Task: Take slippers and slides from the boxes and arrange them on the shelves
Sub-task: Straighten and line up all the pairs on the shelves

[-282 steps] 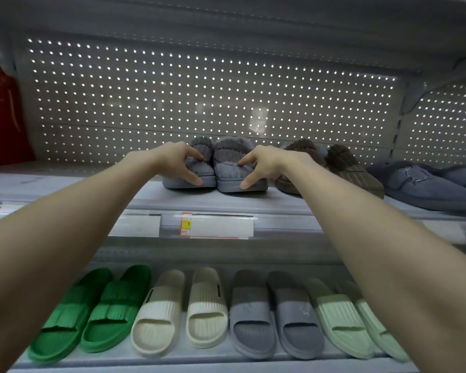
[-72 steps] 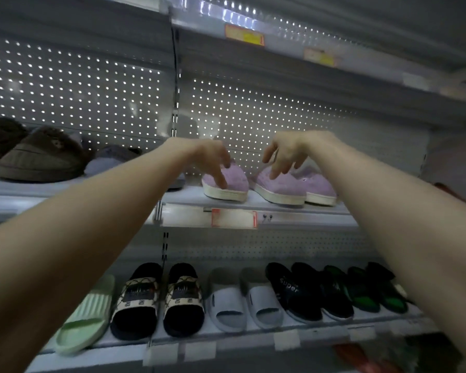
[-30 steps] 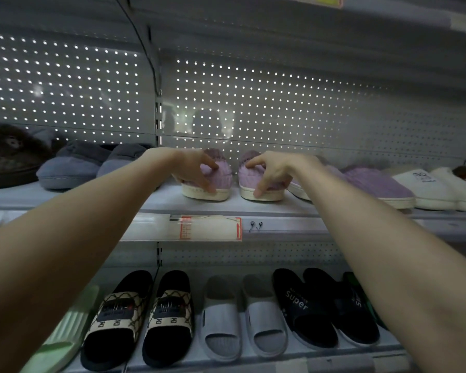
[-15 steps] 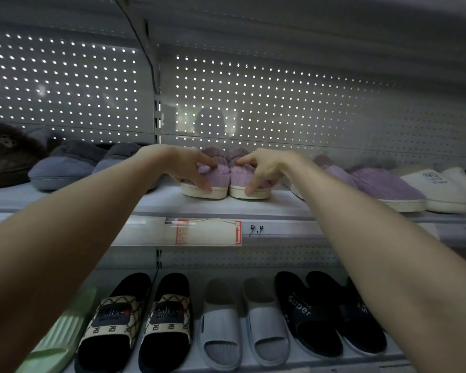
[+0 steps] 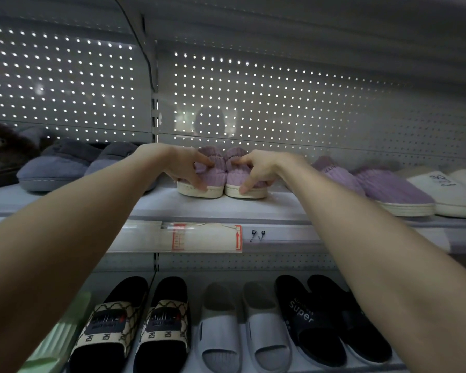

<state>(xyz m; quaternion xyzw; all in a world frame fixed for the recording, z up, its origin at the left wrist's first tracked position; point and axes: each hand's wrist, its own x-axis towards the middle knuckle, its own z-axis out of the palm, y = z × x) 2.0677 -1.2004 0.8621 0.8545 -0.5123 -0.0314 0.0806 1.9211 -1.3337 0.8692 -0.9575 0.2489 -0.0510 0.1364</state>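
Two lilac ribbed slippers with cream soles stand side by side, touching, on the upper shelf (image 5: pixel 253 208). My left hand (image 5: pixel 184 168) grips the left lilac slipper (image 5: pixel 213 176), thumb on its upper and a finger down at the sole. My right hand (image 5: pixel 258 169) grips the right lilac slipper (image 5: pixel 233 168) the same way. Both toes point at me.
On the same shelf lie grey-blue slippers (image 5: pixel 57 168) at left, another lilac pair (image 5: pixel 388 189) and white slippers (image 5: pixel 447 195) at right. The lower shelf holds patterned black slides (image 5: pixel 137 327), grey slides (image 5: pixel 242 329), black "Super" slides (image 5: pixel 323 324) and a green slide (image 5: pixel 57 335).
Over the last second my hands pushed the two lilac slippers together until they touch. Earlier I was straightening a grey pair further left on the shelf.
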